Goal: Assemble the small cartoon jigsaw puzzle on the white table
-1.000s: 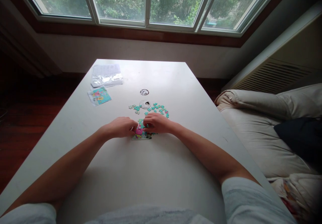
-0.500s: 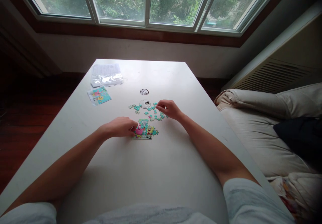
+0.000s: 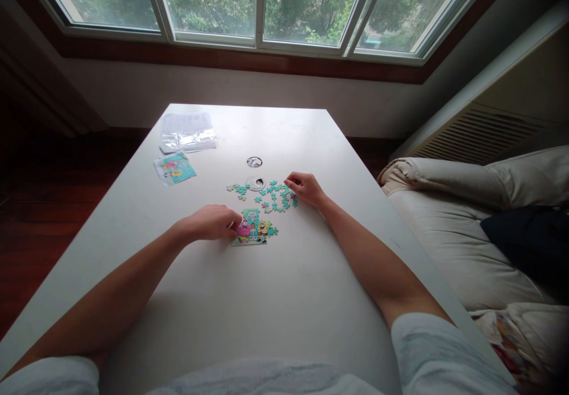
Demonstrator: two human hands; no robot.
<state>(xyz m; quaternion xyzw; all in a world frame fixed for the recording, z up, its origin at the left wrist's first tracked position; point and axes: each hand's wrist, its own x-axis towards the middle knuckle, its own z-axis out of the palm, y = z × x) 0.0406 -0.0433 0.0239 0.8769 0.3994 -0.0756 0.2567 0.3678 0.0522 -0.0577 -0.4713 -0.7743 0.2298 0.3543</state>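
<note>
A partly joined jigsaw puzzle (image 3: 252,229) with bright cartoon figures lies flat on the table. At its left edge rests my left hand (image 3: 217,222), fingers curled and touching the puzzle. Several loose teal puzzle pieces (image 3: 279,208) are scattered behind and to the right of the joined part. Over the right side of these pieces is my right hand (image 3: 306,188), thumb and fingers brought together. Whether a piece is between those fingertips is too small to tell.
On the white table (image 3: 258,300), a round ring-like item (image 3: 255,183) lies among the pieces and a small round disc (image 3: 254,162) behind it. At the back left are a clear plastic bag (image 3: 189,133) and a picture card (image 3: 175,168). A pale sofa (image 3: 435,235) stands to the right.
My right hand has shifted slightly right and back over the loose pieces, uncovering some of them. My left hand stays at the puzzle's left edge.
</note>
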